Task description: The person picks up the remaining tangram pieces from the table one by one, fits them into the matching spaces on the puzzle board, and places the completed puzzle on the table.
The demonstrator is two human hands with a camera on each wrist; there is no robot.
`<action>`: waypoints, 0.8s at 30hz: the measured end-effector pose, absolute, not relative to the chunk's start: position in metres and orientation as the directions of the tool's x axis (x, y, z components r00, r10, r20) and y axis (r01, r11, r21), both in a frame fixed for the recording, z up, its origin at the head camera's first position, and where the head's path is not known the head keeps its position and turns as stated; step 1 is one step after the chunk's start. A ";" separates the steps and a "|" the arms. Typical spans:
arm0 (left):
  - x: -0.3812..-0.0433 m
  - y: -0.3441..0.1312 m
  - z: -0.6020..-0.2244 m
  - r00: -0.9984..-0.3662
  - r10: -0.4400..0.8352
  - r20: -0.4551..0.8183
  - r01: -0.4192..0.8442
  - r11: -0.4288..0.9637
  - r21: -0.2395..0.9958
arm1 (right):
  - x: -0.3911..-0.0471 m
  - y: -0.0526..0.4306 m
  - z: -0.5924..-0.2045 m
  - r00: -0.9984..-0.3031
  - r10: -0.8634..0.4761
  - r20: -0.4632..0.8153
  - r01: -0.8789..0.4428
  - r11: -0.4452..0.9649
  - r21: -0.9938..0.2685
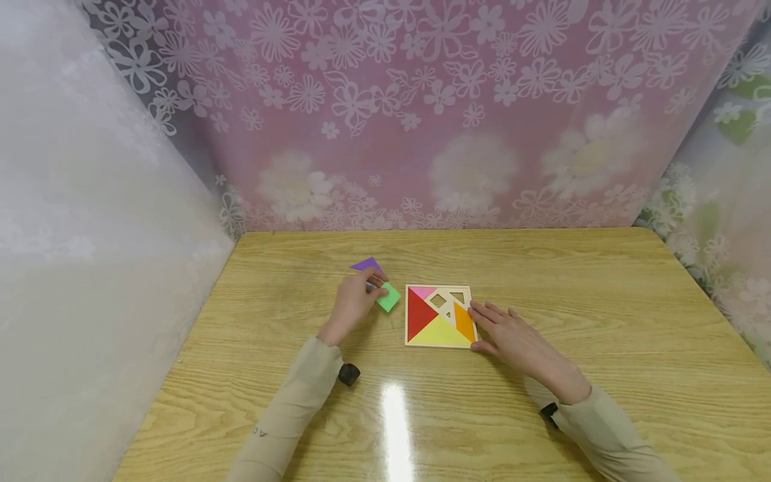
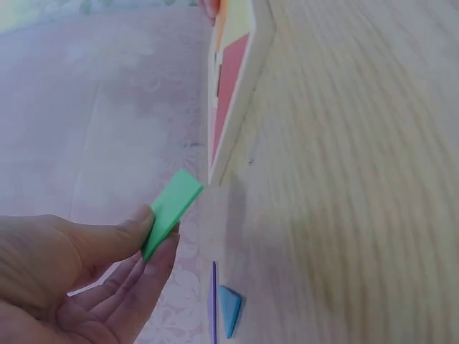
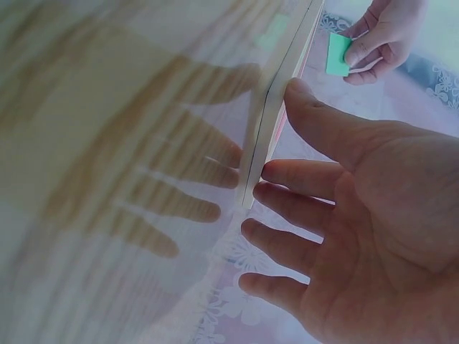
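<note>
My left hand (image 1: 354, 300) pinches a green square tangram piece (image 1: 389, 297) between thumb and fingers, held just above the table left of the puzzle board. In the left wrist view the green piece (image 2: 172, 209) is tilted in the grip. The wooden tangram board (image 1: 442, 346) holds red (image 1: 420, 313), yellow (image 1: 442, 331), pink (image 1: 423, 292) and orange (image 1: 463, 323) pieces, with three bare recesses at its upper right. My right hand (image 1: 517, 340) touches the board's right edge with thumb and fingertips, its fingers extended. A purple triangle (image 1: 369, 264) lies behind the left hand.
A small blue triangle (image 2: 230, 311) lies on the table beside the purple piece, mostly hidden by the left hand in the head view. Beyond the wooden table (image 1: 289, 402) hangs a pink flowered curtain (image 1: 391, 147); pale fabric borders both sides.
</note>
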State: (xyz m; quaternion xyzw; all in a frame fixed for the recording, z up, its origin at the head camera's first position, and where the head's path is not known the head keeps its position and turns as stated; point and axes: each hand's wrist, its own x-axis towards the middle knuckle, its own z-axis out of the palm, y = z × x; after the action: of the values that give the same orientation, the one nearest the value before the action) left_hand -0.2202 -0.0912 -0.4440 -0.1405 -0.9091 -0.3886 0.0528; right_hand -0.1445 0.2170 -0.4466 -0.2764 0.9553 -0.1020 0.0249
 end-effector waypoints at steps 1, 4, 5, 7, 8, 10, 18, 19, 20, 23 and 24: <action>-0.220 -0.090 -0.443 -0.954 0.212 0.210 0.299 0.654 0.695 | -0.145 0.217 -0.447 -0.847 -0.532 0.006 -0.521 0.827 -0.210; -0.219 -0.085 -0.439 -0.954 0.210 0.213 0.299 0.650 0.699 | -0.144 0.217 -0.446 -0.847 -0.531 0.003 -0.520 0.828 -0.209; -0.219 -0.082 -0.438 -0.954 0.212 0.212 0.300 0.650 0.698 | -0.144 0.218 -0.446 -0.847 -0.531 0.003 -0.520 0.828 -0.211; -0.220 -0.078 -0.436 -0.956 0.214 0.200 0.292 0.644 0.707 | -0.144 0.218 -0.447 -0.847 -0.531 0.004 -0.520 0.827 -0.213; -0.220 -0.075 -0.435 -0.957 0.216 0.193 0.288 0.643 0.710 | -0.144 0.218 -0.447 -0.847 -0.532 0.003 -0.520 0.827 -0.213; -0.221 -0.070 -0.434 -0.955 0.222 0.197 0.295 0.638 0.712 | -0.145 0.218 -0.447 -0.846 -0.532 0.004 -0.521 0.827 -0.213; -0.227 -0.048 -0.431 -0.931 0.263 0.254 0.365 0.609 0.704 | -0.144 0.218 -0.448 -0.843 -0.537 0.020 -0.528 0.821 -0.216; -0.228 -0.045 -0.431 -0.930 0.266 0.254 0.367 0.603 0.709 | -0.144 0.218 -0.448 -0.843 -0.537 0.020 -0.528 0.821 -0.217; -0.229 -0.042 -0.430 -0.929 0.270 0.252 0.367 0.594 0.716 | -0.144 0.218 -0.448 -0.844 -0.536 0.020 -0.527 0.822 -0.218; -0.230 -0.033 -0.428 -0.927 0.290 0.236 0.366 0.574 0.733 | -0.145 0.218 -0.448 -0.847 -0.531 0.012 -0.521 0.825 -0.221; -0.230 -0.030 -0.428 -0.927 0.297 0.230 0.366 0.574 0.733 | -0.145 0.218 -0.449 -0.848 -0.529 0.009 -0.518 0.826 -0.222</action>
State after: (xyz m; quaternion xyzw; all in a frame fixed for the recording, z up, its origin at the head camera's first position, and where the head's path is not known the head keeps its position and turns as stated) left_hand -0.2302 -0.0301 -0.4285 -0.1873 -0.8861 -0.4221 0.0409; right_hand -0.1447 0.2183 -0.4485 -0.2741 0.9552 -0.1086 0.0265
